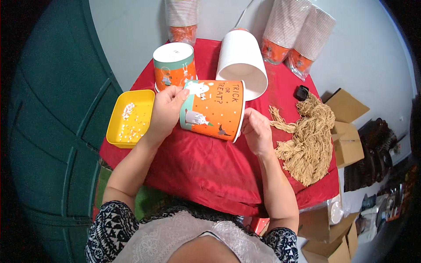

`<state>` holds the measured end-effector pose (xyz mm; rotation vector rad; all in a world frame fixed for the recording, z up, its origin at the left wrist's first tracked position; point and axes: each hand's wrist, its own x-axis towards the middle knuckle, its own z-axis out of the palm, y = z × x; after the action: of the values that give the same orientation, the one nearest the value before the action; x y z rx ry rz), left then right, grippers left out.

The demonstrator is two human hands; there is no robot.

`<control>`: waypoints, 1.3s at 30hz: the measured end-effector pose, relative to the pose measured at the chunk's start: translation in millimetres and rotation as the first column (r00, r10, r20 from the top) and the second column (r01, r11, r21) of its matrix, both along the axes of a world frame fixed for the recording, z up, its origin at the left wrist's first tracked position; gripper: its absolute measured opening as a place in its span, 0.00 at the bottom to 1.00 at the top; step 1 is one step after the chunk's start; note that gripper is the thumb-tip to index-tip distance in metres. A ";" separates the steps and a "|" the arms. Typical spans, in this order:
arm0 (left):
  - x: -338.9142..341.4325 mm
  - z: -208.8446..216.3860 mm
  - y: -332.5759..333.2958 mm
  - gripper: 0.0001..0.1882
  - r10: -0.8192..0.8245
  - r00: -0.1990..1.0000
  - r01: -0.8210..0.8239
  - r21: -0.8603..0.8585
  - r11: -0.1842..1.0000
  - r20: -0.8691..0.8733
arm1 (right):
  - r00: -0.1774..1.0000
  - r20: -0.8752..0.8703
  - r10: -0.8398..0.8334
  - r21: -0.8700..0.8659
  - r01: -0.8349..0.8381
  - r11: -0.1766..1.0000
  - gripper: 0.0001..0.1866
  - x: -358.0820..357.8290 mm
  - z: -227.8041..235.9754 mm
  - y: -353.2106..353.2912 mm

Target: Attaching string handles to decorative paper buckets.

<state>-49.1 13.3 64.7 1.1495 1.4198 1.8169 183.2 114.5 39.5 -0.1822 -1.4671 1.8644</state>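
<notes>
An orange paper bucket [214,109] with a green band, a white ghost and other small drawings is held on its side above the red cloth. My left hand [167,108] grips its green base end, thumb on the printed wall. At the white-rimmed end, my right hand [256,130] has its fingers curled against the rim, partly hidden behind it. Just beyond, a matching bucket [174,68] stands upside down, white base up. To its right a large white paper tub [242,57] lies on its side, its round mouth toward me.
A yellow tray [115,131] with small white bits sits at the left. Tan yarn strands [309,140] lie at the right beside a black object [301,93]. Stacked, bagged cups [183,17] and more stacks [285,26] line the wall. Cardboard boxes [348,142] stand right of the red-covered table [197,171].
</notes>
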 end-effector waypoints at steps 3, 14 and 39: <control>-2.3 -9.0 3.6 0.13 0.059 0.998 -0.059 -0.014 0.998 -0.001 | 0.995 0.101 -0.011 0.186 -0.008 0.982 0.08 2.2 1.3 -3.5; 0.5 -19.6 -10.4 0.08 0.049 0.999 -0.049 0.001 0.999 0.025 | 0.999 -0.002 -0.034 -0.069 0.034 0.997 0.12 -8.4 -17.7 -6.6; -9.3 -36.4 -4.2 0.13 0.162 0.980 -0.162 0.011 0.987 -0.113 | 0.997 0.080 0.017 0.071 -0.023 0.997 0.07 -6.3 -20.4 -7.6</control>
<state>-58.3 9.1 28.3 1.1849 1.6191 1.8881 176.9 107.0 19.2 -0.2096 -1.5924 1.8353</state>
